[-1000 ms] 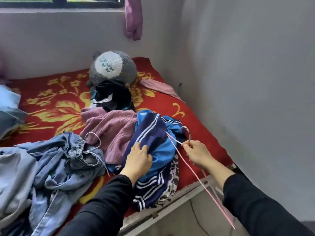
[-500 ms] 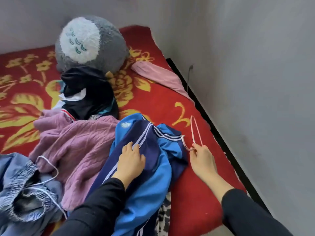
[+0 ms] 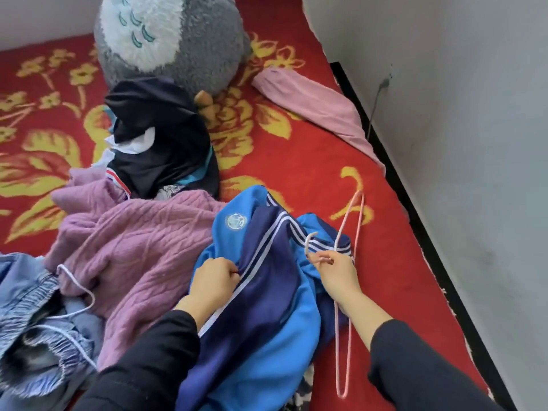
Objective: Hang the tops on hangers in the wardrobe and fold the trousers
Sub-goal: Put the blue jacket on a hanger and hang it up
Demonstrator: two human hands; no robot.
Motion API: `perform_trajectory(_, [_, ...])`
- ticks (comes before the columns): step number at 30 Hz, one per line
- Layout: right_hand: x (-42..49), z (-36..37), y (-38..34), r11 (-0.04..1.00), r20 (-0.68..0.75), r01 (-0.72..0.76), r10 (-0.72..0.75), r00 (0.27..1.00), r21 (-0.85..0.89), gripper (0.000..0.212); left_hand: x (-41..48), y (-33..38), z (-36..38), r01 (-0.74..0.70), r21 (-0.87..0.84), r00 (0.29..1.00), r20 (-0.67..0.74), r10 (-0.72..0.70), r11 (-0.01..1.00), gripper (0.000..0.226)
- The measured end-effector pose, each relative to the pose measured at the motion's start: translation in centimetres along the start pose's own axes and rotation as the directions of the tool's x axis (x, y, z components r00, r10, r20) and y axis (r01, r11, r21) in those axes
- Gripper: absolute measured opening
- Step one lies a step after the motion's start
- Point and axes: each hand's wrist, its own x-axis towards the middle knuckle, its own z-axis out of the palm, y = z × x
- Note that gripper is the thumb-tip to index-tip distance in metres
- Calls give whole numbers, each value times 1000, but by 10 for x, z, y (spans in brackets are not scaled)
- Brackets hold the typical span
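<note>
A blue and navy track jacket (image 3: pixel 267 315) with white stripes lies crumpled at the near edge of the bed. My left hand (image 3: pixel 213 280) pinches its fabric beside the stripes. My right hand (image 3: pixel 335 271) grips a thin pink wire hanger (image 3: pixel 342 345) near its hook, over the jacket's right side. The hanger stretches from the red blanket down past my right forearm. A purple knitted top (image 3: pixel 133 250) lies left of the jacket. Light-blue drawstring trousers (image 3: pixel 32 336) are bunched at the far left. A dark garment pile (image 3: pixel 160 143) sits behind the purple top.
A red blanket with yellow flowers (image 3: pixel 284 161) covers the bed. A grey and white plush toy (image 3: pixel 169 40) rests at the back. A pink cloth (image 3: pixel 317 105) lies along the right edge by the grey wall (image 3: pixel 474 143). A cable hangs on that wall.
The view has moved closer and lower over the bed. My right hand brought the hanger over the jacket's right side, and my left hand closed from flat onto the jacket's fabric.
</note>
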Motion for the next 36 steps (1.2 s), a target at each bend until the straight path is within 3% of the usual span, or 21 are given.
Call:
perform_trajectory(4, [4,16,-9,999,22,1,-2,1000,52,26,-18,8,-4,-221,-188,947,194,257,957,16])
perform_trajectory(6, [4,20,-14,999,26,-4,3,1000,52,44,-34,16,-2,-305,-299,867,307,394,904,16])
perform_trajectory(8, [3,21,-15,997,16,-6,5,1000,75,48,-54,29,2,-356,-355,765,421,488,864,19])
perform_trajectory(11, [-3,19,-8,997,39,24,-27,999,71,48,-80,46,13,-336,-363,625,604,494,869,30])
perform_trajectory(14, [-10,17,1,999,114,-46,48,992,-24,47,-95,55,21,-261,-293,557,733,392,920,26])
perform_trajectory(18, [-26,7,22,968,170,-75,117,978,-238,16,-90,48,18,-105,-395,612,697,372,913,19])
perform_trajectory(20, [-36,-5,31,965,143,-83,121,982,-248,4,-78,37,6,102,-495,702,651,290,863,17])
perform_trajectory(22, [-47,-16,38,973,130,-78,108,986,-217,20,-63,30,-7,228,-583,845,516,139,780,23])
perform_trajectory(24, [-58,-26,45,976,109,-61,85,990,-210,34,-48,30,-18,124,-575,972,234,17,808,22])
perform_trajectory(26, [-69,-35,53,966,73,-41,62,995,-254,33,-37,42,-23,-13,-442,1000,-8,11,897,20])
perform_trajectory(27, [-73,-40,56,957,51,-37,54,997,-288,28,-33,52,-23,-64,-399,997,-55,46,915,21])
perform_trajectory(32, [-80,-70,76,851,-91,-116,81,993,-513,9,-1,109,6,-364,-112,931,-26,363,925,44])
perform_trajectory(36, [-79,-99,107,801,-201,-199,100,974,-565,7,25,150,31,-499,74,866,9,500,863,55])
